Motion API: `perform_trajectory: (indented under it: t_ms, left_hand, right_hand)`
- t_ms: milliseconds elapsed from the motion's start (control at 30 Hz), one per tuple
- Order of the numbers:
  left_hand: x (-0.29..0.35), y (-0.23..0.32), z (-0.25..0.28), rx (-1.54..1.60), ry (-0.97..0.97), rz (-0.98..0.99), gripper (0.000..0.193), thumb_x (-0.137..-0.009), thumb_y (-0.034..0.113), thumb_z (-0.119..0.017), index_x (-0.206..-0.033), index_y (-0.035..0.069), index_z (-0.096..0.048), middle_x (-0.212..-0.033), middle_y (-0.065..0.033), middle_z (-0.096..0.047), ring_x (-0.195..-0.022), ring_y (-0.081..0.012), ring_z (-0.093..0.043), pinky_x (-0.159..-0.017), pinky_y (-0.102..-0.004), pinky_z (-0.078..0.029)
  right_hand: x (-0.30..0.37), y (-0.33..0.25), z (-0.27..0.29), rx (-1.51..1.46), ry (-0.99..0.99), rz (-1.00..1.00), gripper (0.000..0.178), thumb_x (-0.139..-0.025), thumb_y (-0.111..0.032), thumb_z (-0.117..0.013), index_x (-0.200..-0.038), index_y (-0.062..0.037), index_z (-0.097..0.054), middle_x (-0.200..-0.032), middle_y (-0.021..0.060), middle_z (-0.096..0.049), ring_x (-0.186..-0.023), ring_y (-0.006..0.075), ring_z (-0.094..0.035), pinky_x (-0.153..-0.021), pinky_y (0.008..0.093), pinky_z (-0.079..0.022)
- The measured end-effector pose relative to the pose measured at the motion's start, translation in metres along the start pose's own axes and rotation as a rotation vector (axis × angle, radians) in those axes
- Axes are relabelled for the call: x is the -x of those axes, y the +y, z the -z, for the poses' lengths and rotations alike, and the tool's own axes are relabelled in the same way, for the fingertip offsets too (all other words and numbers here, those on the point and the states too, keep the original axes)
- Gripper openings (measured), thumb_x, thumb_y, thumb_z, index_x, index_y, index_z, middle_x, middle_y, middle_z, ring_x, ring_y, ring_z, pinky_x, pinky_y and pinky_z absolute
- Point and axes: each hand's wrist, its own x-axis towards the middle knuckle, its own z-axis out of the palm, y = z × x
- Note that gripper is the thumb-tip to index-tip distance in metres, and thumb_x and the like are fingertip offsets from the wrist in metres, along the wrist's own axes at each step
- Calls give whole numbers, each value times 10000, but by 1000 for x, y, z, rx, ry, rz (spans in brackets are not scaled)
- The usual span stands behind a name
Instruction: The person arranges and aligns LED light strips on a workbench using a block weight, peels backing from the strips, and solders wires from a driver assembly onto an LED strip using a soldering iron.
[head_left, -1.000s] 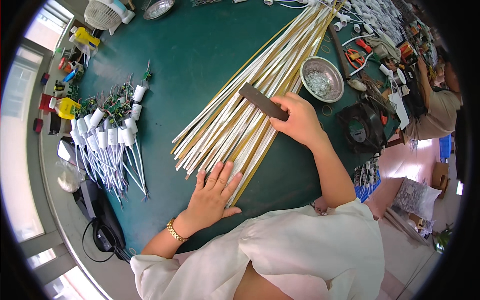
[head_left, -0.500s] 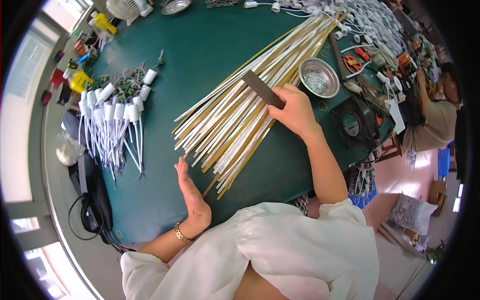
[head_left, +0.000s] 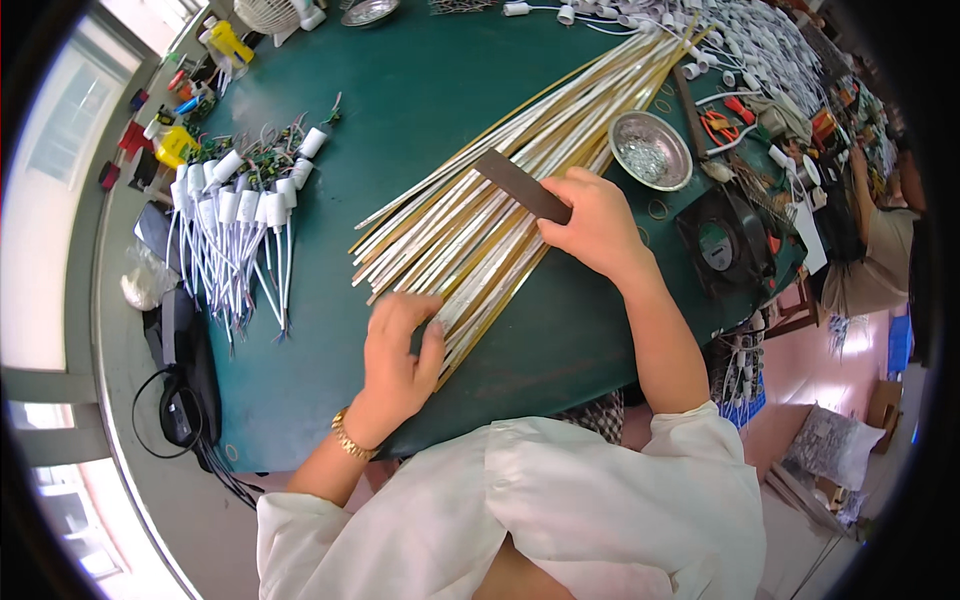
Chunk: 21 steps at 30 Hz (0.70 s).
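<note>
A fan-shaped bundle of long, thin white and gold strips [head_left: 465, 240] lies slantwise over the green table. My right hand [head_left: 597, 222] is closed around one end of a flat dark brown bar [head_left: 522, 185], which lies across the strips. At the near ends of the strips is my left hand [head_left: 402, 350], with a gold bracelet on its wrist. Its fingers bend over the nearest strip ends, and its thumb stands apart from them. Whether the fingertips touch the strips is hard to tell.
White lamp holders with wires [head_left: 235, 205] lie at the left. A metal bowl [head_left: 650, 150] of small shiny pieces and a black fan [head_left: 722, 240] stand at the right. More white holders [head_left: 740, 50] are heaped at the far right, near another person [head_left: 880, 250].
My left hand has moved from beside the strips up and right to their near ends, its fingers now bent. My right hand still holds the bar across the strips.
</note>
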Motion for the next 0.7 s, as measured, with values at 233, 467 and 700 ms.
perform_trajectory:
  t_ms: [233, 467, 700]
  left_hand:
    - [2, 22, -25, -303, -107, -113, 350, -829, 32, -707, -1173, 30, -642, -1267, -176, -560, -1182, -341, -555, -917, -453, -487]
    - [19, -5, -36, -679, -298, -56, 1091, -888, 724, -479, -1564, -80, -184, -1652, -235, -192, -1535, -433, -140, -1153, -688, -69]
    - [19, -8, -34, -679, -279, -128, 1217, -773, 858, -469, -1500, -107, -331, -1612, -265, -272, -1513, -433, -209, -1167, -667, -54]
  right_hand:
    - [3, -5, 4, -3, 31, 33, 324, -733, -147, -717, -1033, -26, -721, -861, 130, -611, -820, 330, -645, -731, 430, -517]
    - [8, -21, 0, -12, 153, 181, 365, -736, -135, -723, -1083, -20, -712, -854, 122, -607, -803, 323, -632, -716, 428, -513]
    - [-25, -56, -30, 14, -40, 268, 308, -748, -123, -720, -1044, -34, -708, -878, 102, -616, -834, 298, -641, -730, 406, -522]
